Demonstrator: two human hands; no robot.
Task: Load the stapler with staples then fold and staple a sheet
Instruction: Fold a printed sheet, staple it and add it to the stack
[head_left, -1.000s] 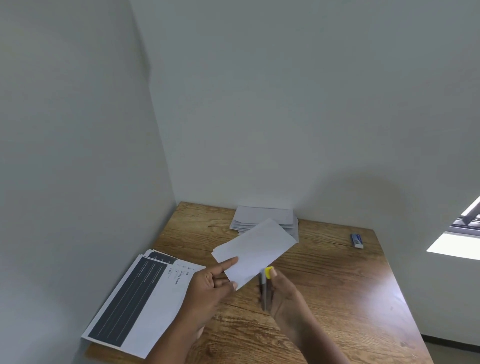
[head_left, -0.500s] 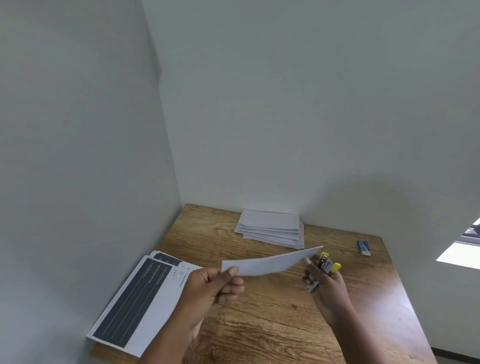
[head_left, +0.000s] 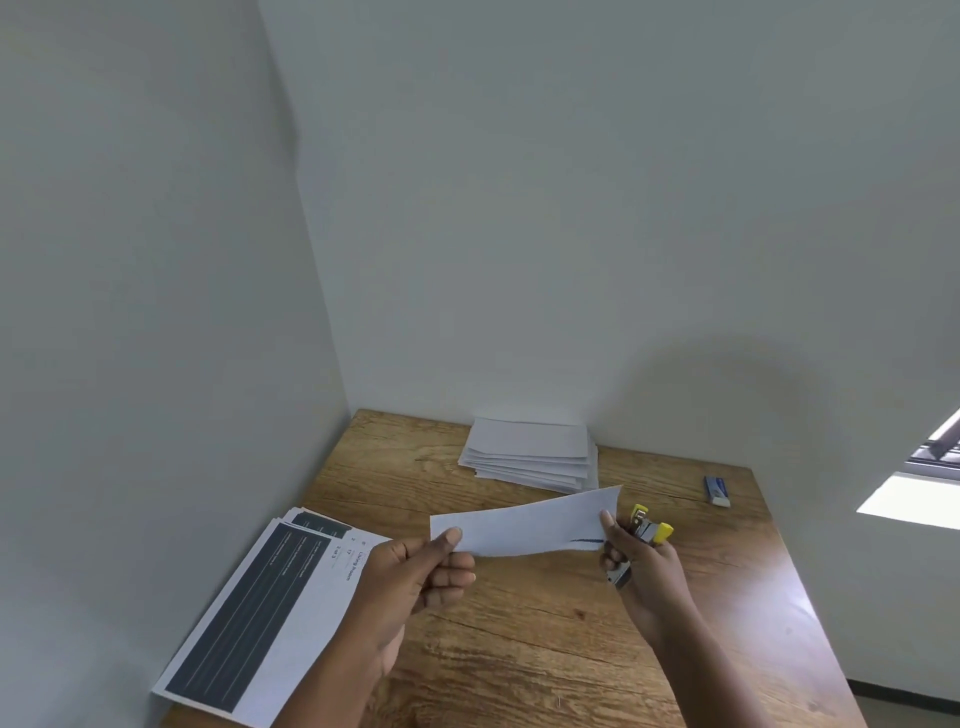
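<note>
A folded white sheet (head_left: 524, 527) is held level above the wooden table (head_left: 545, 649). My left hand (head_left: 415, 577) pinches its left end between thumb and fingers. My right hand (head_left: 641, 569) is closed around a small stapler (head_left: 647, 530) with a yellow end and metal parts, and its thumb touches the sheet's right end. The stapler's nose points up beside the right edge of the sheet. Most of the stapler's body is hidden in the palm.
A stack of folded white sheets (head_left: 530, 460) lies at the back of the table by the wall. Printed sheets with dark panels (head_left: 260, 613) lie at the front left. A small blue box (head_left: 717, 491) sits at the back right. Walls close in left and behind.
The sheet has turned from tilted and face-on to nearly level. My right hand with the stapler has moved from under the sheet out to its right end.
</note>
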